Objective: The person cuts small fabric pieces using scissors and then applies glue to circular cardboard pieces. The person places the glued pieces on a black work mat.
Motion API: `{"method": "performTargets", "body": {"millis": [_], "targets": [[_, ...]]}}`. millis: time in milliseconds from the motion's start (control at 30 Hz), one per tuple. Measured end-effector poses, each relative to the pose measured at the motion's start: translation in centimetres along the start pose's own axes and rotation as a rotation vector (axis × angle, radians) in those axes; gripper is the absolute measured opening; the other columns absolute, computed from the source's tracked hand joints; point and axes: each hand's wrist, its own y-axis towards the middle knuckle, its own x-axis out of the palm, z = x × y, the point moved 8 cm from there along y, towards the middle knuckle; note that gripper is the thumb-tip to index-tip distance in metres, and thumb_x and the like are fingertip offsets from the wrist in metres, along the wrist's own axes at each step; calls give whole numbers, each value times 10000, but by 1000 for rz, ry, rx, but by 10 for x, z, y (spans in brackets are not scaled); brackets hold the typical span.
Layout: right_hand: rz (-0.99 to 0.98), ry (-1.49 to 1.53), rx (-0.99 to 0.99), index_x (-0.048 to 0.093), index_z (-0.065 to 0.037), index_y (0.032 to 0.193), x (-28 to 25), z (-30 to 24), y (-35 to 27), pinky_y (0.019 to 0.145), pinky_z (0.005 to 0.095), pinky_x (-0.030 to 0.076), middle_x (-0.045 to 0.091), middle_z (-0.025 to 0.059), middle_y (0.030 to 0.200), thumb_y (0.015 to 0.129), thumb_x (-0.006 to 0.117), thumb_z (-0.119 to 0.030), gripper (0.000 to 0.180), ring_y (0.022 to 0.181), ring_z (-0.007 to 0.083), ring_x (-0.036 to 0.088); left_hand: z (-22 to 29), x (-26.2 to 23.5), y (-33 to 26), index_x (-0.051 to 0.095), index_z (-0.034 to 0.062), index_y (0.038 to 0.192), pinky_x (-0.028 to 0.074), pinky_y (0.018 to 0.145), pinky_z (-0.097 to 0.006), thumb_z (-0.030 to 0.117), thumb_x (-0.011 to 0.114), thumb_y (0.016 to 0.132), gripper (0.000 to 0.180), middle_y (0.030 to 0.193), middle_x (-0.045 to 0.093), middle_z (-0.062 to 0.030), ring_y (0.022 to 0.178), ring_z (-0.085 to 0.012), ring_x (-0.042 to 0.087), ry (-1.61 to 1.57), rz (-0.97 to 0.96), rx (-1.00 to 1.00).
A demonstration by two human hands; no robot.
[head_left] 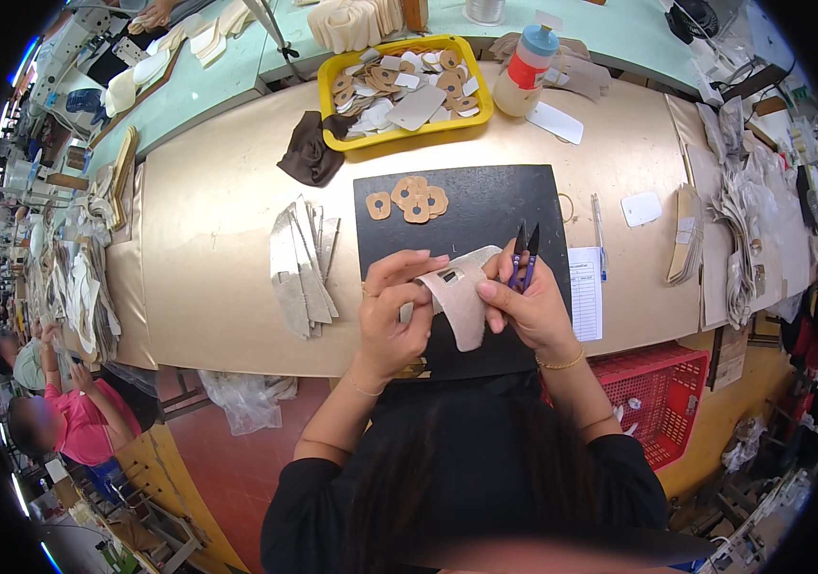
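Note:
Above a black mat [505, 201], a curved beige piece of material [467, 304] with a small rectangular opening is held between both hands. My left hand [392, 311] pinches its left end, by the opening. On the opposite edge, the fingers of my right hand [531, 304] are closed on the piece. A pair of small purple-handled scissors [525, 263] is tucked in that same hand, dark blades pointing away from me. Brown rounded tabs with dark round centres [416, 203] lie in a cluster on the mat's far left, one apart from the others.
A yellow tray [399, 142] of tabs stands beyond the mat, beside a blue-capped bottle [525, 75] and a dark cloth [309, 153]. Long pale pieces [302, 273] lie left; a printed sheet [585, 292] lies right. A red crate [686, 402] sits below the table edge.

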Motion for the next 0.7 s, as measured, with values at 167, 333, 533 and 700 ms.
{"method": "performTargets", "body": {"millis": [167, 333, 533, 700], "targets": [[-29, -111, -32, 462, -88, 844, 6, 3, -2, 505, 189, 457, 627, 58, 782, 888, 693, -80, 234, 602, 120, 660, -2, 5, 0, 603, -53, 1115, 487, 945, -367, 110, 609, 923, 252, 1306, 505, -201, 1106, -280, 613, 5, -69, -139], [-51, -664, -274, 544, -32, 1002, 10, -8, -3, 659, 266, 464, 571, 34, 747, 891, 708, -265, 306, 698, 119, 553, -23, 6, -7, 643, -49, 1072, 483, 915, -313, 117, 643, 913, 230, 1220, 589, -112, 1040, -181, 605, -200, 38, -547], [111, -698, -314, 608, -15, 1024, -10, -28, -9, 693, 274, 502, 642, 75, 808, 878, 717, -289, 329, 728, 142, 626, -21, 6, 0, 657, -37, 1053, 478, 880, -265, 118, 627, 929, 200, 1190, 601, -83, 1039, -141, 581, -274, -21, -571], [142, -868, -449, 645, -1, 927, -5, -43, -15, 642, 258, 525, 671, 82, 836, 783, 806, -232, 316, 720, 135, 658, -16, 13, 0, 685, -12, 1016, 459, 902, -286, 161, 648, 920, 201, 1201, 605, -77, 1065, -164, 568, -211, -107, -539]]}}
